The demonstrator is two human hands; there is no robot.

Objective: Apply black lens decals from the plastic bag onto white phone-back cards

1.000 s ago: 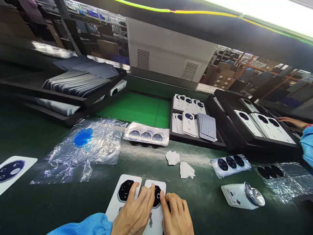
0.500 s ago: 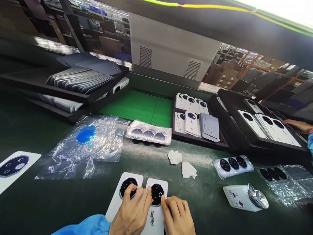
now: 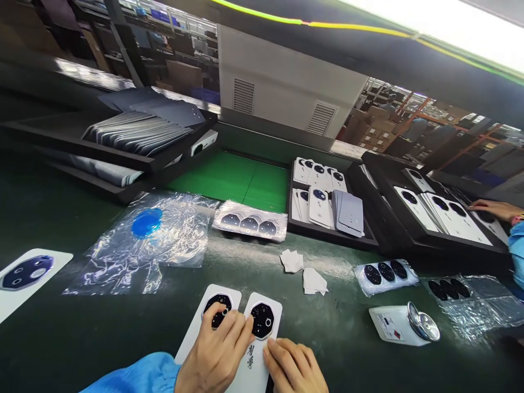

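Note:
Two white phone back covers lie side by side at the bottom centre, each with a black octagonal camera plate at its top. My left hand [image 3: 219, 346] lies over the left cover [image 3: 187, 343], fingers bent, fingertips at the left edge of the right cover's camera plate [image 3: 262, 321]. Low on the right edge of the right cover [image 3: 244, 376], the closed fingers of my right hand [image 3: 292, 364] press just below that plate. Dark lettering runs down this cover, between my hands. My left hand partly hides the left camera plate [image 3: 215, 307].
Two white paper scraps [image 3: 314, 281] lie ahead, beside bagged camera plates [image 3: 250, 221] and a clear bag [image 3: 180, 229]. A dispenser bottle [image 3: 403, 325] stands right. Black trays [image 3: 368, 240] hold more covers. A co-worker's hand [image 3: 497, 208] reaches into the right tray.
My right hand has slid down the right cover's edge, away from its camera plate, which shows more fully. My left hand stays nearly in place. The view has shifted slightly.

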